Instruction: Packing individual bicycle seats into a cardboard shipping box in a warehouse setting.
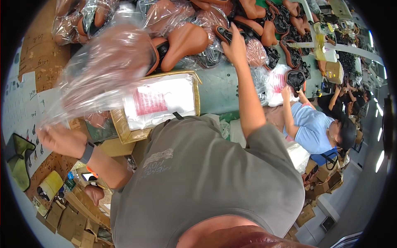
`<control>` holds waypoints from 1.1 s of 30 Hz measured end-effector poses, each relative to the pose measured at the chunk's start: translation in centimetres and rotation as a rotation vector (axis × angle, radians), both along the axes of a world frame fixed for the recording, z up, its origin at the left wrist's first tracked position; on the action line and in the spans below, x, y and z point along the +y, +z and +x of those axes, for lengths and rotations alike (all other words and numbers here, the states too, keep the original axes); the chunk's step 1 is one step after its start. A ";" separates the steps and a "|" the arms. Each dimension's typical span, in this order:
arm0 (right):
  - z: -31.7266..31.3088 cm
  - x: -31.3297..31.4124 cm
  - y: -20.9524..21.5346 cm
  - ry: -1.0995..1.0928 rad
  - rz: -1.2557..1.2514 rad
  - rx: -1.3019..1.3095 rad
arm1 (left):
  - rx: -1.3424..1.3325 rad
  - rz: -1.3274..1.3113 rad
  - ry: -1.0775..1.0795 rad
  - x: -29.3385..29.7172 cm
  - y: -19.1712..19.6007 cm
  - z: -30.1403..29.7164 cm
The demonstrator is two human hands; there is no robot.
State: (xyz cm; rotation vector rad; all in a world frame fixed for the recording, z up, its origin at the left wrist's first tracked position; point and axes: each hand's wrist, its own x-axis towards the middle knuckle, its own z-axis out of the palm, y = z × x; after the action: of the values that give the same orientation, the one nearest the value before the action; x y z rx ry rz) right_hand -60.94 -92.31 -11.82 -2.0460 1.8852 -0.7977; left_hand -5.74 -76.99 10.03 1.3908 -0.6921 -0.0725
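My left hand (pixel 60 141), a dark band on its wrist, is closed on the gathered end of a clear plastic bag (pixel 89 93). Inside that bag is a brown bicycle saddle (pixel 120 51), smeared by motion, at the upper left above the bench. Out ahead, my right hand (pixel 236 47) has its thumb and fingers around the edge of another saddle (pixel 223 34), whose black underside faces up. An unwrapped brown saddle (pixel 186 43) lies between them. Closest to my body stands an open cardboard box (pixel 197 95) holding white plastic bags with red print (pixel 155 99).
Bagged and bare saddles (pixel 169 16) crowd the green bench (pixel 219 89) and its far side. To the right, a co-worker in light blue (pixel 312 128) handles a saddle (pixel 295 78). Cardboard boxes (pixel 68 221) sit at the lower left, beside a wooden board (pixel 39 53).
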 end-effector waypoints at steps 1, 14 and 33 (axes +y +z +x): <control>-0.8 -3.1 -1.3 0.032 -0.230 0.279 | -0.181 0.022 0.209 -0.1 -0.7 -1.3; -15.3 16.8 6.0 -0.560 -0.140 -0.909 | -0.615 0.953 -1.048 7.0 -39.0 -26.3; 7.4 38.6 0.2 -0.220 0.728 -1.277 | 0.062 0.682 -1.073 12.3 -34.2 -20.4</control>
State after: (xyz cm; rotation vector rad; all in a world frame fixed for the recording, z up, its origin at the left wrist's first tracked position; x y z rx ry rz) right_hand -53.50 -53.73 -11.57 -0.5674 1.2728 -0.9179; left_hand -26.17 -64.74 -24.16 1.4753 -1.3739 -1.2879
